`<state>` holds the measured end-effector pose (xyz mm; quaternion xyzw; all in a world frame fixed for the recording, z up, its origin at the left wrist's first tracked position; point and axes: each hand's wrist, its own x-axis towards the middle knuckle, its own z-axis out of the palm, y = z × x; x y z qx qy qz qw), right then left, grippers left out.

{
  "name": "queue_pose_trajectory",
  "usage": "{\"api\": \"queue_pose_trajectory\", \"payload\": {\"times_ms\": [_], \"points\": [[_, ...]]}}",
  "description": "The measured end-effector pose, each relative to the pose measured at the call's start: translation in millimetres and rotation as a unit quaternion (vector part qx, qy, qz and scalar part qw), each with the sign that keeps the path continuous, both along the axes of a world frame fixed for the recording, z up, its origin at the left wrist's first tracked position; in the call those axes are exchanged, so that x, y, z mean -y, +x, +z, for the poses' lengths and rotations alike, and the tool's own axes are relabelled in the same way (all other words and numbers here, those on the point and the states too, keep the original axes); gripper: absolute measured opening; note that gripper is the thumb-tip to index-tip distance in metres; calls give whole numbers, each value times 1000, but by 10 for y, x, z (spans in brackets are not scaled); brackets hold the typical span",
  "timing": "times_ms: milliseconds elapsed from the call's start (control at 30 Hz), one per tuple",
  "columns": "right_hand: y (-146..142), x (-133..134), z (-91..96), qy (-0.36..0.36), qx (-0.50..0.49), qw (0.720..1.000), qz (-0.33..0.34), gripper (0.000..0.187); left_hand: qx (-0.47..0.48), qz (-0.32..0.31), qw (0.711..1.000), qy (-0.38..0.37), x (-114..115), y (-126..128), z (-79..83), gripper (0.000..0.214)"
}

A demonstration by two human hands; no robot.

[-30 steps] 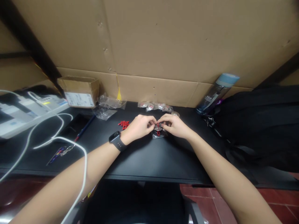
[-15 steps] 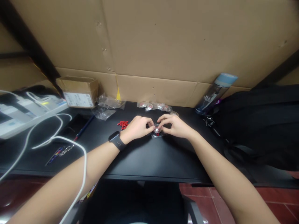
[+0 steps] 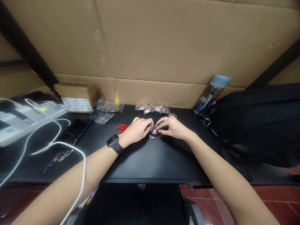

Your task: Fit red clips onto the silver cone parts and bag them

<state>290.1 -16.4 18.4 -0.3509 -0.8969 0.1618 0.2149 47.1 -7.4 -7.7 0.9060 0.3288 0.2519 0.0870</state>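
Observation:
My left hand (image 3: 137, 129) and my right hand (image 3: 172, 127) meet at the middle of the black table (image 3: 145, 159). Both pinch a small clear plastic bag (image 3: 154, 132) with a red piece inside it, low over the tabletop. The fingers of each hand are curled onto the bag. A dark smartwatch (image 3: 112, 143) sits on my left wrist. A little pile of red pieces (image 3: 121, 127) lies just left of my left hand.
More small clear bags (image 3: 152, 109) lie along the cardboard wall (image 3: 164, 47). A cardboard box (image 3: 77, 97), a power strip with white cables (image 3: 35, 125), a pen (image 3: 81, 134) and keys (image 3: 62, 155) are at left. A water bottle (image 3: 209, 95) and black backpack (image 3: 257, 122) are at right.
Both hands have lowered the small bag closer to the table. The view has tilted down slightly. Nothing else moved.

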Motion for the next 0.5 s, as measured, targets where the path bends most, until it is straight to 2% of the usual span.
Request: {"api": "queue_pose_trajectory", "payload": {"times_ms": [333,500], "points": [[-1,-2,-24,9,6,1000,3,25,-39,33,997,55,44,15,61,12],[-13,0,-40,23,18,1000,9,26,-19,67,994,81,60,35,79,12]]}}
